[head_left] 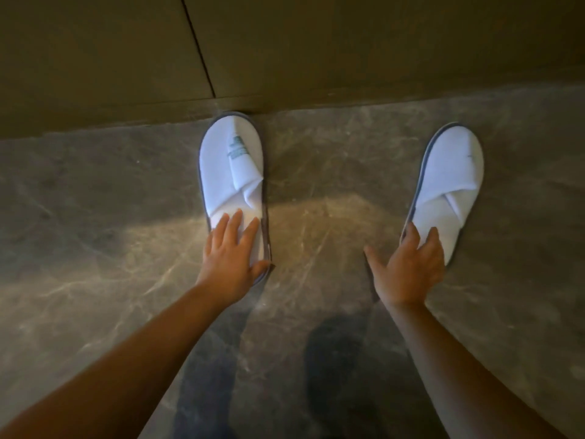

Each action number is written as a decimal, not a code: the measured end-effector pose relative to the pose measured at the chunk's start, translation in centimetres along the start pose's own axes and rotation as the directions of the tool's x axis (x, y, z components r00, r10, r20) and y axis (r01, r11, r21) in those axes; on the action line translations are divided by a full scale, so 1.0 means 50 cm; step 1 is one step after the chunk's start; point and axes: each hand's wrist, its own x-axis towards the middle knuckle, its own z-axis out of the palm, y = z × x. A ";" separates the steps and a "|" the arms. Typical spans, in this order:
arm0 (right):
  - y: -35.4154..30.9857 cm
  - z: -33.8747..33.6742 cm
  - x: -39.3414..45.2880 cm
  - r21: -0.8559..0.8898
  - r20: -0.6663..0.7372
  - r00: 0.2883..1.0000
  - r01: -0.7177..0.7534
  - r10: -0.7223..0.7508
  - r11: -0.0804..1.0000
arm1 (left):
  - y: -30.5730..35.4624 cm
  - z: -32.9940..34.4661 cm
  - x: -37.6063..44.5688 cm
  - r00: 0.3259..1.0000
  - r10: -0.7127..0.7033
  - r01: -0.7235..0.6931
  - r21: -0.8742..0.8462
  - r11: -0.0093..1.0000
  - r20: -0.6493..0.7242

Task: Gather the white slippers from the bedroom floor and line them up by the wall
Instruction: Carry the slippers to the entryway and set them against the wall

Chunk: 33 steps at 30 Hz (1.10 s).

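Two white slippers with grey edging lie on the marble floor. The left slipper (231, 166) points straight at the wall, its toe touching the wall's base. My left hand (232, 261) rests flat on its heel end, fingers spread, thumb at the sole's right edge. The right slipper (449, 179) lies well to the right, tilted slightly, its toe a little short of the wall. My right hand (411, 264) grips its heel end, fingers over the insole and left rim, thumb stretched out to the left.
A dark olive wall (285, 52) with a vertical panel seam runs across the top. Grey-brown veined marble floor (316, 191) lies between and around the slippers. My shadow falls on the floor below the hands.
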 end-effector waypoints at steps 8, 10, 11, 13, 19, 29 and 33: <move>0.076 0.007 0.054 0.092 0.002 0.982 -0.188 0.188 0.978 | 0.010 0.008 0.008 0.998 -0.057 0.058 0.065 0.996 -0.017; 0.086 0.010 0.055 0.135 0.019 0.982 -0.186 0.186 0.973 | 0.012 0.007 0.007 0.998 -0.060 0.060 0.074 0.995 -0.009; 0.090 0.009 0.055 0.153 0.009 0.984 -0.177 0.178 0.972 | 0.013 0.006 0.006 0.998 -0.063 0.064 0.074 0.995 -0.008; 0.090 0.003 0.050 0.220 -0.027 0.986 -0.156 0.166 0.963 | 0.016 0.004 0.005 0.998 -0.069 0.069 0.072 0.995 0.000; 0.011 0.029 -0.019 0.352 0.028 0.996 0.067 -0.082 0.934 | 0.020 -0.005 0.001 0.998 -0.060 0.056 0.117 0.992 0.034; -0.068 0.074 -0.056 0.283 0.151 0.968 0.150 -0.199 0.947 | 0.024 -0.004 0.001 0.994 -0.099 0.089 0.168 0.982 0.051; -0.072 0.079 -0.060 0.264 0.152 0.971 0.140 -0.184 0.954 | 0.023 -0.002 0.003 0.993 -0.106 0.095 0.168 0.981 0.056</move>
